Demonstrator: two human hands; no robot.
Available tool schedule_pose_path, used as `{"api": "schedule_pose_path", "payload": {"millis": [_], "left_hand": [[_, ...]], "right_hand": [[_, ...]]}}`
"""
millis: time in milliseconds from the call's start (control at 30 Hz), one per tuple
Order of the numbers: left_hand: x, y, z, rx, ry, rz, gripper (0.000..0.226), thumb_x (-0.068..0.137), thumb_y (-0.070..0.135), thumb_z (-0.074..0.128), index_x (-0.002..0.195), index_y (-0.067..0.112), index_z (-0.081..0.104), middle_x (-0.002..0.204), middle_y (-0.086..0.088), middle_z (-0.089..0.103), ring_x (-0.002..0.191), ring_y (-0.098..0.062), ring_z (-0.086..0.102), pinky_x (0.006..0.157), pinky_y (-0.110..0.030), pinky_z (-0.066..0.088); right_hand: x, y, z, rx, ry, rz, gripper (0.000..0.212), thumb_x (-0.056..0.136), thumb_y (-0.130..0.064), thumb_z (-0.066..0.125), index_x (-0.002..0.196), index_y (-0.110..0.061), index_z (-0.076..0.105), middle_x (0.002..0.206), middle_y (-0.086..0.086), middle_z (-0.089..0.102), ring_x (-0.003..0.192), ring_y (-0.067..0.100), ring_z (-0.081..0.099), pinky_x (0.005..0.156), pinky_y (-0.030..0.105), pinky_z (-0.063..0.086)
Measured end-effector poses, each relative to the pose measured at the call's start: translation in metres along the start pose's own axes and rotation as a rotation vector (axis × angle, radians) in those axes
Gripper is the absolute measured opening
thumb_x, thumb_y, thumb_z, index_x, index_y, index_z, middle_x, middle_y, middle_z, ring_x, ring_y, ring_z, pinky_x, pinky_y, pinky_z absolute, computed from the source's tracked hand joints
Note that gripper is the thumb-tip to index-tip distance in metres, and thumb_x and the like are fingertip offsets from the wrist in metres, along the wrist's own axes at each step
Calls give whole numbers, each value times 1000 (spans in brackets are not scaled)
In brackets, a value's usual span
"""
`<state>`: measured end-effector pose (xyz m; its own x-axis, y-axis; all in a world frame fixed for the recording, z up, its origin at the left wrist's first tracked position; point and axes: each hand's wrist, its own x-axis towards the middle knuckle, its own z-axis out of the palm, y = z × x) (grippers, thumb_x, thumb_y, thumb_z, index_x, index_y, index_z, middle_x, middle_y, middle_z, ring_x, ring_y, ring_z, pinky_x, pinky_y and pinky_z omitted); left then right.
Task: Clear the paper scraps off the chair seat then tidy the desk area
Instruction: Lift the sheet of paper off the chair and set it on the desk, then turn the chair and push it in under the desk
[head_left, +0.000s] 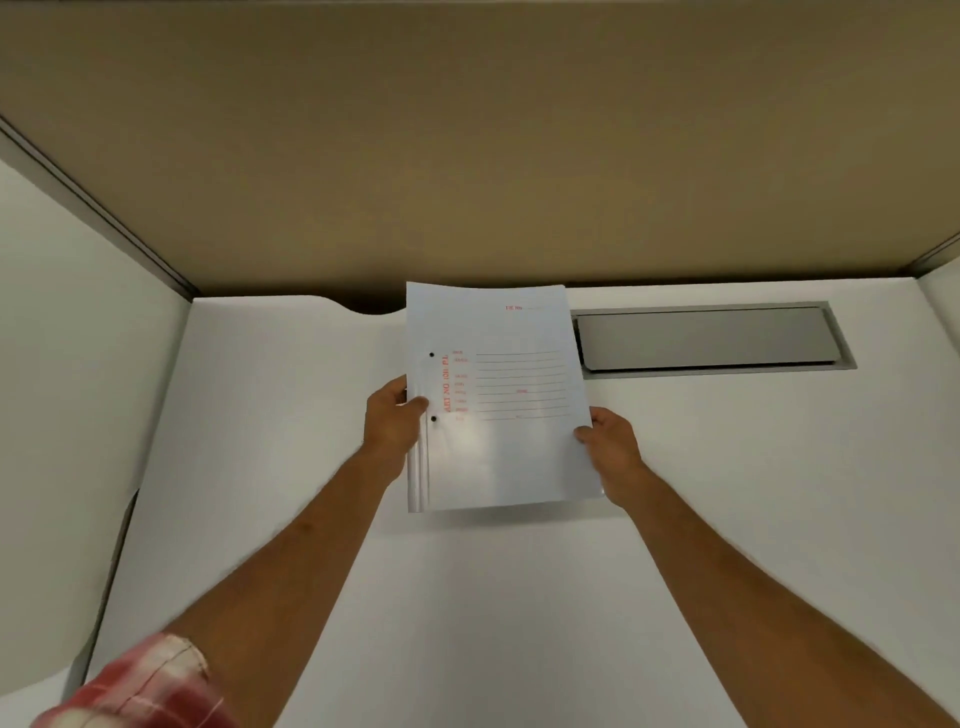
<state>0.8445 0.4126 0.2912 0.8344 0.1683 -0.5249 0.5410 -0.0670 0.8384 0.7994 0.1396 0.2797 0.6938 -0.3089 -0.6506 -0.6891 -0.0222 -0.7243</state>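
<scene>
A white file folder (498, 415) with red printed lines and two black punch holes is held over the middle of the white desk (727, 493), a little above its surface. My left hand (392, 418) grips its left spine edge, thumb on top. At the folder's right edge my right hand (613, 441) holds it near the lower corner. No chair and no paper scraps are in view.
A grey metal cable flap (706, 338) is set into the desk behind and right of the folder. A tan partition panel (467, 156) closes the back, white side panels (67, 364) flank the desk. A curved cut-out (371, 309) notches the desk's back edge.
</scene>
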Motion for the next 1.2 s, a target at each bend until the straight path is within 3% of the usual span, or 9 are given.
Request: {"api": "schedule_pose_path", "payload": {"millis": [133,333,433,500,533,600,667,1033,1200], "left_hand": [[32,-25,-1,133,17,-47,37,92,-1,63,127,11,65,119,-8,70,106,-27,67,94,-38,55],[46,-45,-2,300,42,-22,23,89,5,68,108,18,68,114,-6,71,100,-26,67,71,-18,49],[45,-48,-1,340,52,-36,23,88,6,70,109,13,67,113,-6,70,106,-30,66,72,-18,48],[41,-44,-1,322,48,-63,45,88,7,71,131,9,59,131,-8,62,119,-32,60,90,-27,51],[37,-41,-2,311,43,-83,58,88,7,72,142,10,50,142,-9,54,127,-32,55,101,-36,47],[25,-31,-3,298,-2,-89,71,89,9,72,151,14,36,155,-9,40,138,-33,42,110,-48,36],[9,-22,-6,294,-33,-66,74,91,12,71,154,17,31,158,-8,35,143,-33,34,112,-52,33],[-167,47,-9,473,37,255,62,94,22,67,149,17,38,150,-6,47,133,-28,48,95,-32,42],[-244,75,-11,425,79,384,59,93,23,66,146,16,43,146,-3,52,130,-22,48,93,-25,34]], "right_hand": [[30,17,17,-61,8,40,32,91,4,55,117,-10,68,118,11,71,104,33,68,91,44,57],[41,33,23,-97,-3,26,35,89,6,56,118,-10,70,115,10,73,105,30,69,97,46,55],[35,34,20,-162,8,9,28,87,4,56,98,-16,72,97,5,74,88,26,68,86,39,55],[32,34,17,-228,46,-30,14,85,2,56,81,-10,63,81,5,62,74,25,56,73,33,44],[27,33,15,-258,52,-46,8,86,0,57,90,0,64,86,10,62,80,27,58,76,33,43],[15,29,11,-290,21,-65,39,92,-6,60,130,0,58,124,12,64,115,29,60,99,35,45],[-5,22,3,-294,-9,-96,57,94,-11,62,148,-6,43,145,9,53,132,26,51,111,37,39],[-162,-20,-64,-307,-81,-433,54,92,-22,67,143,-19,50,142,-3,55,120,17,54,89,24,41],[-235,-40,-97,-386,-96,-592,52,94,-30,64,143,-23,49,141,-5,53,117,12,50,92,28,40]]}}
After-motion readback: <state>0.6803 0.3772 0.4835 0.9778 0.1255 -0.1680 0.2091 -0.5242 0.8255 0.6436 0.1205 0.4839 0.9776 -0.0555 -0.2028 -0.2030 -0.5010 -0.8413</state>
